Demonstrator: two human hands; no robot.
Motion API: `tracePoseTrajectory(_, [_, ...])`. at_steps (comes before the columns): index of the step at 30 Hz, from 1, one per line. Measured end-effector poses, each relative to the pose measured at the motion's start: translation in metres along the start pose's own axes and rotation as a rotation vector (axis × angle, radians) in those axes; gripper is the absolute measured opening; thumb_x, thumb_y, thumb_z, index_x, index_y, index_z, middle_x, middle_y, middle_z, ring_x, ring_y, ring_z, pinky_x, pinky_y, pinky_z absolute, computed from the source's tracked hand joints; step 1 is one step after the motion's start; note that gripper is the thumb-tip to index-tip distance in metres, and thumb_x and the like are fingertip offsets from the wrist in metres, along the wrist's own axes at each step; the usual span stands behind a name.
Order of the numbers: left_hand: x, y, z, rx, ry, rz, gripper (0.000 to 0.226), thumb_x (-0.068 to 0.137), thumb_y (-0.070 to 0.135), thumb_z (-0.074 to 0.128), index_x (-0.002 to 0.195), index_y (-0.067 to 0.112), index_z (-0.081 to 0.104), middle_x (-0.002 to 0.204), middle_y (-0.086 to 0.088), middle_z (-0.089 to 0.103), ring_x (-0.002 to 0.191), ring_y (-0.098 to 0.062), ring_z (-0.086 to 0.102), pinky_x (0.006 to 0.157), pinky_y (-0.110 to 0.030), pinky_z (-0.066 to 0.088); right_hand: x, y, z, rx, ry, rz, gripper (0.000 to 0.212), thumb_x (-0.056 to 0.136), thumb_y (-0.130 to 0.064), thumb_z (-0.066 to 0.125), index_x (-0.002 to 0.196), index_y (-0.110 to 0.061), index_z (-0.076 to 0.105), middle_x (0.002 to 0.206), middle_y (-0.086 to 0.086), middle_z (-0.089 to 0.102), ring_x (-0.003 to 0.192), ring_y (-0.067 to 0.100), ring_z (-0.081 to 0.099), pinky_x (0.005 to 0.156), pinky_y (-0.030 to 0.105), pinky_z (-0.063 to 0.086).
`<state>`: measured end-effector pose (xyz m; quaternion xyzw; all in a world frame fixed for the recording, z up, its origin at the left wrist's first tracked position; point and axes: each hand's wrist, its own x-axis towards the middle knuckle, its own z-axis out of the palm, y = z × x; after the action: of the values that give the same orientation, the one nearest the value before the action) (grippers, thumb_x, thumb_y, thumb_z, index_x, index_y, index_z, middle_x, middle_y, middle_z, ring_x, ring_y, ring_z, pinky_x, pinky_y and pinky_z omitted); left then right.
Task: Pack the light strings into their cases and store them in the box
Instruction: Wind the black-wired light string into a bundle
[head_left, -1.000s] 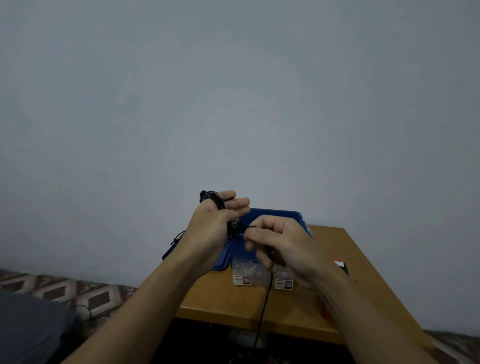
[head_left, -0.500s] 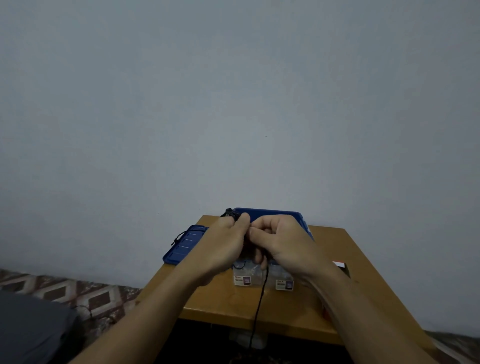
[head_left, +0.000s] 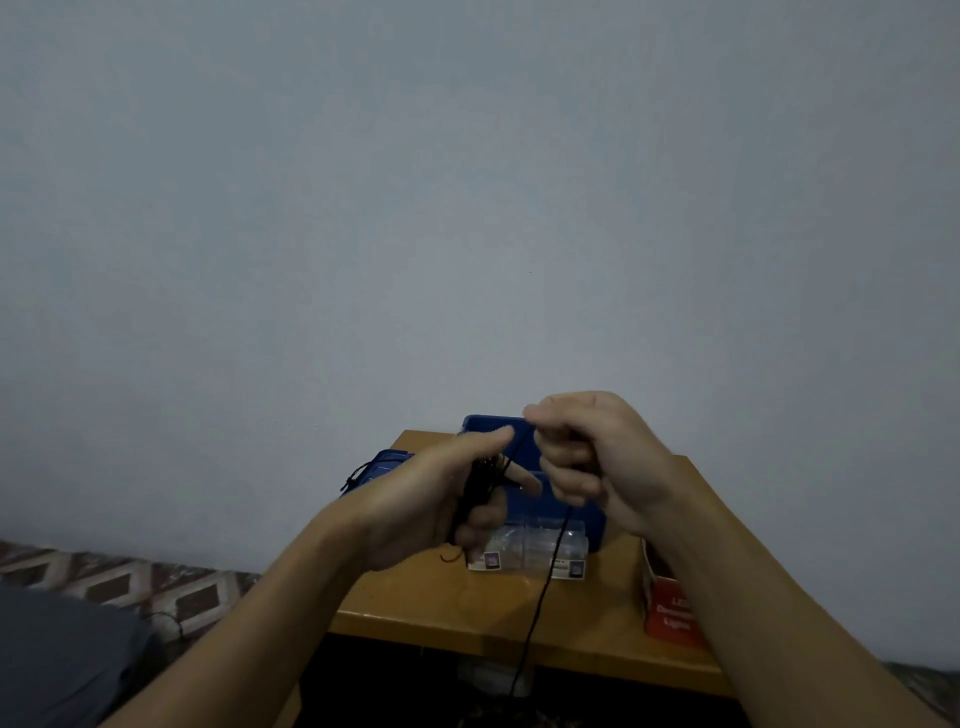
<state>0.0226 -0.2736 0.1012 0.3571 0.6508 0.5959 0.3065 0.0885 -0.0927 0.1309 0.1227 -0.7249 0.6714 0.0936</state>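
Left hand (head_left: 415, 499) grips the coiled string (head_left: 475, 493); right hand (head_left: 597, 457), at its 2 o'clock, pinches a strand that hangs past the table's (head_left: 415, 613) front edge at 6 o'clock. The hands hide much of the box (head_left: 592, 525), with cases (head_left: 524, 545) just before it. The right forearm cuts off the carton (head_left: 670, 613) at 4 o'clock.

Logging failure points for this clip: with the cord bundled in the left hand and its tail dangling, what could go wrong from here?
1. The light string hangs past the edge of the table, its end hidden; it may snag as the right hand draws it up.
2. It passes in front of the clear cases; a tug could drag them.
3. The bundle in the left hand looks loose; loops might slip and tangle.
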Motion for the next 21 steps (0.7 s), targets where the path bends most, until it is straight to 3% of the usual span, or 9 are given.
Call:
tracePoseTrajectory(3, [-0.004,-0.004,-0.008,-0.241,-0.237,0.038,0.073,0.074,0.034,0.070,0.134,-0.003,0.052,0.079,-0.007,0.045,0.069,-0.018,0.043,0.072,-0.037,0.038,0.003,-0.001,-0.006,0.064,0.004,-0.044,0.045,0.096,-0.014,0.056,0.053,-0.018,0.044,0.052,0.000,0.023,0.039,0.013,0.019,0.046,0.032,0.015])
tracePoseTrajectory(5, [-0.007,-0.003,-0.011,-0.220,-0.336,0.069,0.077,0.066,0.013,0.065,0.139,-0.002,0.045,0.086,-0.006,0.047,0.075,-0.018,0.044,0.073,-0.034,0.038,0.005,0.000,-0.008,0.092,0.014,-0.063,0.039,0.094,-0.013,0.058,0.055,-0.016,0.055,0.051,-0.001,0.024,0.040,0.013,0.019,0.046,0.031,0.015])
tracePoseTrajectory(9, [-0.006,0.000,-0.007,-0.065,-0.289,0.051,0.062,0.072,-0.015,0.051,0.132,0.000,0.051,0.088,-0.006,0.051,0.074,-0.015,0.049,0.067,-0.029,0.042,0.007,0.000,-0.007,0.133,-0.062,-0.091,0.017,0.083,-0.017,0.063,0.070,-0.006,0.062,0.051,-0.002,0.027,0.039,0.010,0.022,0.044,0.026,0.018])
tracePoseTrajectory(12, [-0.004,-0.001,-0.002,-0.094,-0.194,0.062,0.038,0.080,-0.010,0.048,0.113,-0.001,0.063,0.089,-0.012,0.059,0.075,-0.019,0.056,0.064,-0.031,0.043,0.008,-0.003,-0.006,0.150,-0.122,-0.111,0.017,0.085,-0.018,0.063,0.072,-0.007,0.066,0.052,-0.002,0.030,0.040,0.010,0.023,0.044,0.028,0.018])
tracePoseTrajectory(16, [-0.006,-0.001,-0.002,-0.164,-0.258,0.066,0.022,0.085,-0.004,0.046,0.099,-0.002,0.063,0.082,-0.020,0.061,0.067,-0.026,0.059,0.063,-0.034,0.049,0.010,-0.002,-0.006,0.087,-0.075,-0.108,0.017,0.092,-0.016,0.067,0.077,-0.007,0.067,0.051,-0.003,0.034,0.040,0.010,0.026,0.045,0.027,0.020])
tracePoseTrajectory(21, [-0.007,0.000,-0.002,-0.274,-0.380,0.021,0.019,0.082,-0.001,0.039,0.085,0.004,0.057,0.059,-0.005,0.045,0.047,-0.018,0.048,0.048,-0.025,0.043,0.011,0.008,-0.001,-0.125,0.076,-0.092,0.015,0.098,-0.015,0.063,0.086,-0.007,0.065,0.051,-0.001,0.042,0.043,0.013,0.030,0.043,0.027,0.025])
